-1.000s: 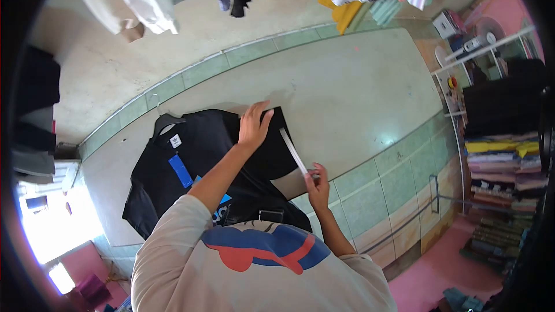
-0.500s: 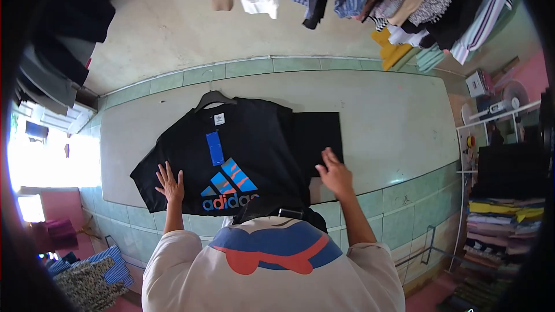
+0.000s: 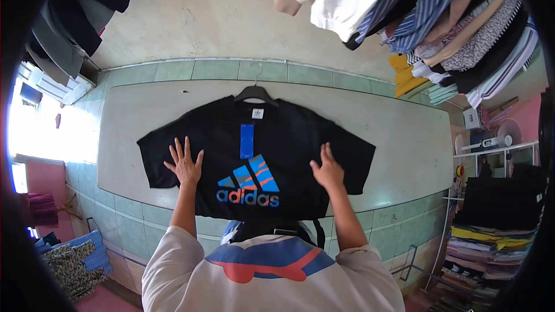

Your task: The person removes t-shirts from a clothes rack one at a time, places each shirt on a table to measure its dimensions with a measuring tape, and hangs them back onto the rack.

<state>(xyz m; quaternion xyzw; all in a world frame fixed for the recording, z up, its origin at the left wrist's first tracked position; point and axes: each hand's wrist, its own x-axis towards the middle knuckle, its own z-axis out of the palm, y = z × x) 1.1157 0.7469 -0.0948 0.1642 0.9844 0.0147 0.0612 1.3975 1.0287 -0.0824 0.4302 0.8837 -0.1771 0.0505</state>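
Observation:
A black adidas T-shirt (image 3: 289, 138) lies spread flat, with both sleeves out to the sides. A dark clothes hanger (image 3: 255, 93) sits in its neck, hook pointing away from me. A blue hang tag (image 3: 247, 141) rests on the chest below the white neck label (image 3: 258, 114). My left hand (image 3: 185, 164) lies with spread fingers on the shirt near the left sleeve. On the other side, my right hand (image 3: 328, 169) rests on the cloth near the right sleeve, fingers stretched out and thumb apart.
The shirt lies on a pale table (image 3: 404, 144) against a green-tiled wall. Clothes (image 3: 457, 29) hang at the upper right and dark garments (image 3: 75, 29) at the upper left. A stack of folded clothes (image 3: 488, 248) and a fan (image 3: 503, 136) stand at the right.
The right sleeve, squared off before, now slopes outward like the left one. My right hand has moved a little left onto the shirt; my left hand stays flat on it. The view has shifted.

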